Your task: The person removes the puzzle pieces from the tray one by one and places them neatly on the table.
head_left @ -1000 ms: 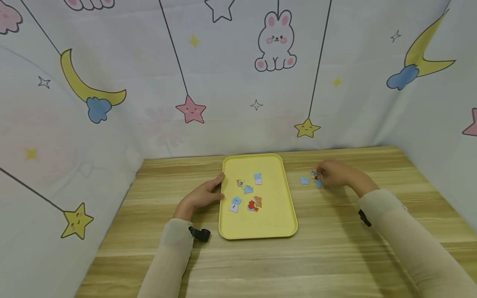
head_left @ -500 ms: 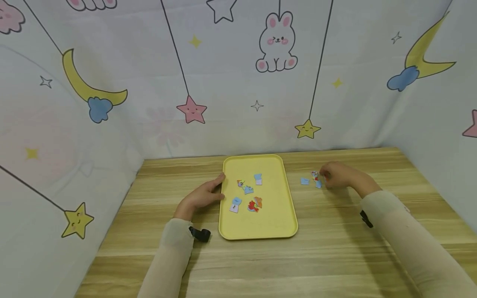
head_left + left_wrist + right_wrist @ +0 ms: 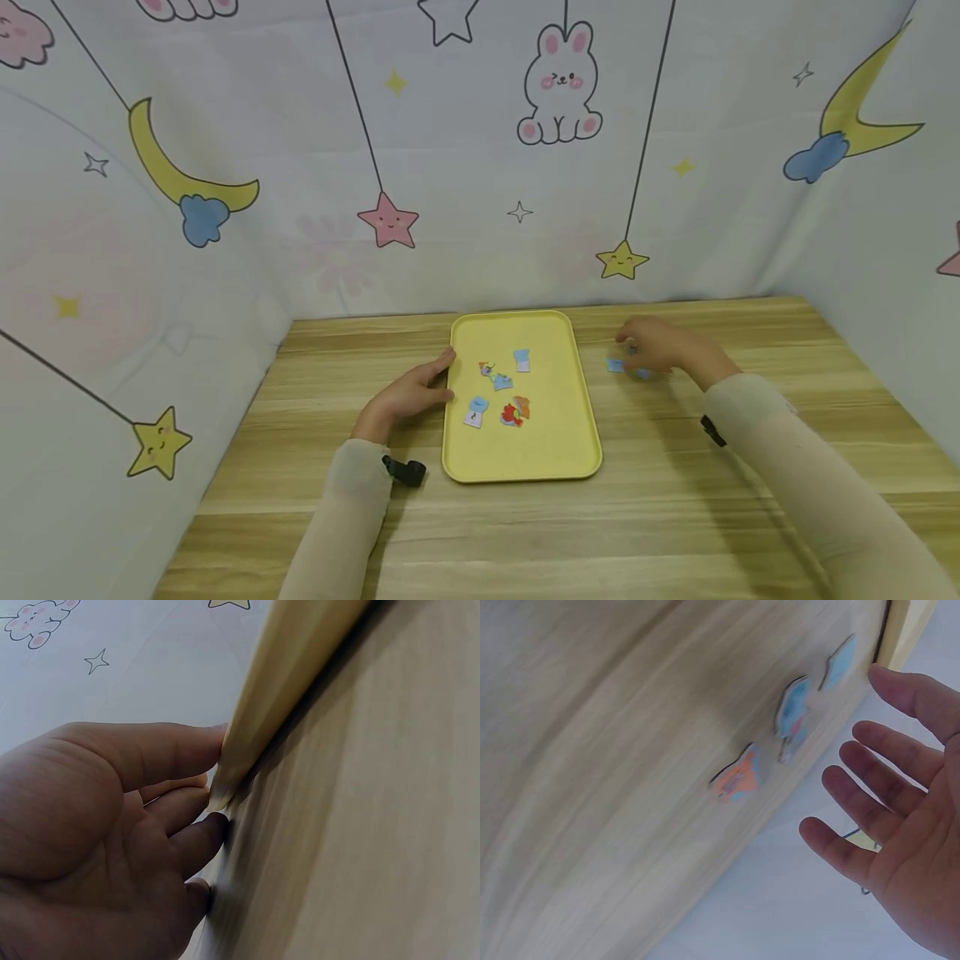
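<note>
My left hand (image 3: 405,398) rests at the left edge of the yellow tray (image 3: 555,450). In the left wrist view its thumb and fingertips touch the tray's rim (image 3: 259,697), fingers loosely extended. My right hand (image 3: 660,343), slightly blurred, hovers over small jigsaw puzzle pieces on the table right of the tray. The right wrist view shows its fingers spread, holding nothing. Below them lie an orange piece (image 3: 736,778), a blue piece with red (image 3: 792,709) and a light blue piece (image 3: 838,661). In the head view the hand partly hides these pieces.
Several puzzle pieces lie on the tray: a light blue one (image 3: 522,360), a blue and white one (image 3: 476,412), a red one (image 3: 512,414) and others. The wood-grain table (image 3: 525,533) extends to a printed cloth backdrop (image 3: 465,275) behind and at both sides.
My right hand moved slightly right off the pieces, then back left above them, covering part of them. The left hand and the pieces on the tray have stayed put.
</note>
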Tool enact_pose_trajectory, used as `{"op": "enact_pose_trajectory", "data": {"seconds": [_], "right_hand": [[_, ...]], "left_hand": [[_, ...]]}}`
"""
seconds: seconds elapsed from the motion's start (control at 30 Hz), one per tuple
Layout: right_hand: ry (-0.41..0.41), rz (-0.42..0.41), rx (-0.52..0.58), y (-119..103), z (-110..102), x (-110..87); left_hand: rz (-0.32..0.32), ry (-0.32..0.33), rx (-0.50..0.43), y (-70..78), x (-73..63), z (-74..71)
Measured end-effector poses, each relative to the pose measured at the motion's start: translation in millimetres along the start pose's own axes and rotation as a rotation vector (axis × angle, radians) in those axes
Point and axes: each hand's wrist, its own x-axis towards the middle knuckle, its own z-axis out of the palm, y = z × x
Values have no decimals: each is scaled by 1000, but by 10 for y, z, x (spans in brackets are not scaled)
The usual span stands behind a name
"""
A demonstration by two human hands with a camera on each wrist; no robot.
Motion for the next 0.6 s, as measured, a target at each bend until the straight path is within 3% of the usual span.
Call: {"op": "enact_pose_trajectory", "data": {"seconds": [0.6], "right_hand": [[-12,-70,-39,-439,-11,402]], "left_hand": [[1,1,-10,-24,10,1]]}}
